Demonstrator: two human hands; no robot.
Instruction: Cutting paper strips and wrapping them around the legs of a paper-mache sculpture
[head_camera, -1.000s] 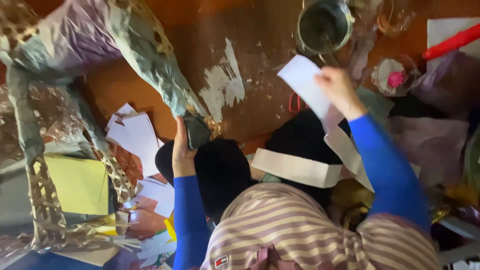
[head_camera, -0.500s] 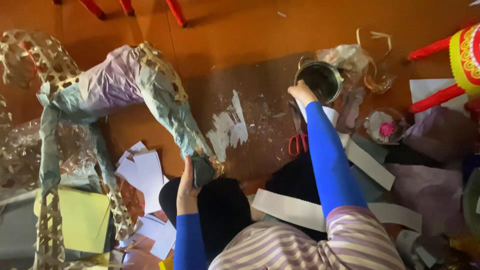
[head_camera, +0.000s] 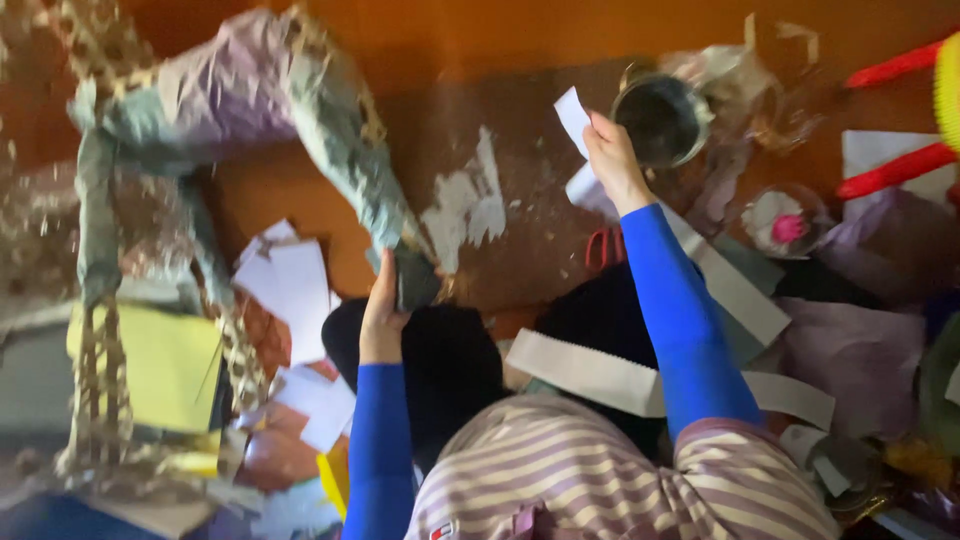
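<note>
My left hand (head_camera: 385, 310) grips the dark foot of one leg of a large paper-covered wire figure (head_camera: 250, 110) that stands on the orange floor at the left. My right hand (head_camera: 612, 160), arm outstretched in a blue sleeve, holds a small white paper piece (head_camera: 572, 118) next to a round metal pot (head_camera: 660, 118). Long white paper strips (head_camera: 585, 372) lie across my lap and beside my right arm.
A dried white paste patch (head_camera: 465, 205) marks the brown floor mat. Loose white sheets (head_camera: 290, 275) and a yellow sheet (head_camera: 160, 365) lie at the left. Red-handled scissors (head_camera: 603, 248), a small pink-filled dish (head_camera: 778, 222), red rods (head_camera: 890, 65) and crumpled mauve paper (head_camera: 850, 345) crowd the right.
My right hand went from holding a large white sheet near me out to the metal pot and now lifts a small white piece beside it. My left hand stays on the figure's foot.
</note>
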